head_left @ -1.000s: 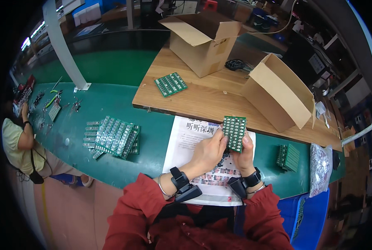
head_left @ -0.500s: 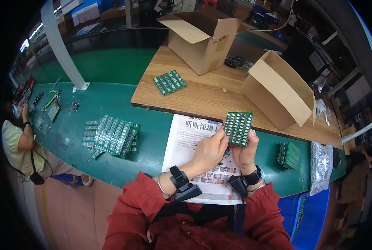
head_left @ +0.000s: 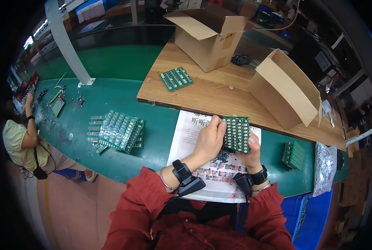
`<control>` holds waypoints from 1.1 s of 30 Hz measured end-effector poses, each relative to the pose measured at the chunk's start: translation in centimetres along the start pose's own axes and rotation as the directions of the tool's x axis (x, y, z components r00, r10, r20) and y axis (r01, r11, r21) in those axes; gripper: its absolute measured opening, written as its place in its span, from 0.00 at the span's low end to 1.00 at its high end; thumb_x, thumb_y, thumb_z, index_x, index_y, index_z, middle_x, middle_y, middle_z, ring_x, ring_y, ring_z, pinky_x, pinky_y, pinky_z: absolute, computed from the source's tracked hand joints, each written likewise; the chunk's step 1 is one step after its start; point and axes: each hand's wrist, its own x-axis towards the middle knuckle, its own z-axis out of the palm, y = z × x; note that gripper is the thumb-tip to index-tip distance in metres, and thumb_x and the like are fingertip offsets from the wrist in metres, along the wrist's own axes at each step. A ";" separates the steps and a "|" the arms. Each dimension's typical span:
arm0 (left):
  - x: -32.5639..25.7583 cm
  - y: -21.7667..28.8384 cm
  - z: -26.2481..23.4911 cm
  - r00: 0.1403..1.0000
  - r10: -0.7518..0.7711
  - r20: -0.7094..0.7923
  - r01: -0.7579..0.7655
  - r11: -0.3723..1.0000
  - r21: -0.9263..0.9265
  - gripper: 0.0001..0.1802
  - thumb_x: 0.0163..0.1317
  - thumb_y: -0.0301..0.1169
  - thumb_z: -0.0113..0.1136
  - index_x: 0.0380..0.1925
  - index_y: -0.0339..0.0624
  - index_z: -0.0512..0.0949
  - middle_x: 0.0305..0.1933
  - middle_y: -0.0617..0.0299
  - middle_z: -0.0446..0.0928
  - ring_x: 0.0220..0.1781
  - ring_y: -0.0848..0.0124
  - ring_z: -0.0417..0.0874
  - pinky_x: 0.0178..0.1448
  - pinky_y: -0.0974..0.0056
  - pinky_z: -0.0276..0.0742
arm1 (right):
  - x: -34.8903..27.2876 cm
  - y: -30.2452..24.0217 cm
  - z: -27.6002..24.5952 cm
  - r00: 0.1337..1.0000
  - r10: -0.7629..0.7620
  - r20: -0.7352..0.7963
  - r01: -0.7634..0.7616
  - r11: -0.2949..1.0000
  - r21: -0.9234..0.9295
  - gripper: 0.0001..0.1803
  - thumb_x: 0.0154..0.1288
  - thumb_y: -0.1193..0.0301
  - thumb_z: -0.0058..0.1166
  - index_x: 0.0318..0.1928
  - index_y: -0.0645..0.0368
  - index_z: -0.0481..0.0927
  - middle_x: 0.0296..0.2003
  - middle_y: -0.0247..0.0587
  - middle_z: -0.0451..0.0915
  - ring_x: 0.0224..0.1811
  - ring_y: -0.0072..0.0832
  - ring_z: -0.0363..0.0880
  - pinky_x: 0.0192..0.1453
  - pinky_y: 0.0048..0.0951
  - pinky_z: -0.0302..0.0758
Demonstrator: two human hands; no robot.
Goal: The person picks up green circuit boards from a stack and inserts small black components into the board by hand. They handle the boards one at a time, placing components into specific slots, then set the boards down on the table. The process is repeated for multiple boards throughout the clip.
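Green circuit panel lowered and levelled, left hand and right hand grips closed on its edges

Two cardboard boxes, two hands, one printed sheet

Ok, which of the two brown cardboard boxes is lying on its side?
The brown cardboard box on the right of the wooden board: its opening faces sideways. The other box stands upright, flaps open.

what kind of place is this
Most likely an electronics assembly workshop. The left hand and right hand hold a green circuit board panel, more boards are stacked on a long green workbench, and open cardboard boxes stand nearby.
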 end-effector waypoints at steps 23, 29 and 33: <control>-0.2 0.5 -0.1 0.991 0.093 0.095 -0.123 0.917 0.380 0.12 0.70 0.37 0.45 0.33 0.39 0.68 0.19 0.46 0.73 0.24 0.46 0.76 0.26 0.50 0.66 | -0.1 1.5 -0.3 0.992 0.001 -0.127 0.021 0.985 0.171 0.33 0.62 0.52 0.43 0.59 0.67 0.67 0.51 0.42 0.75 0.52 0.27 0.74 0.59 0.29 0.68; -0.1 -0.3 -0.1 0.988 0.142 0.061 -0.153 0.957 0.246 0.11 0.70 0.35 0.45 0.32 0.39 0.67 0.18 0.45 0.72 0.24 0.45 0.76 0.25 0.51 0.66 | 0.0 0.7 0.8 0.987 0.000 -0.163 0.025 0.988 0.151 0.37 0.60 0.50 0.43 0.61 0.67 0.65 0.50 0.43 0.75 0.51 0.26 0.74 0.58 0.27 0.68; -0.1 -0.2 0.1 0.989 0.137 0.050 -0.144 0.976 0.165 0.11 0.70 0.33 0.45 0.32 0.38 0.67 0.19 0.45 0.71 0.24 0.44 0.75 0.25 0.51 0.66 | 0.1 0.7 1.1 0.981 -0.038 -0.190 0.059 0.993 0.105 0.37 0.60 0.50 0.43 0.61 0.68 0.65 0.49 0.43 0.75 0.50 0.24 0.74 0.56 0.25 0.69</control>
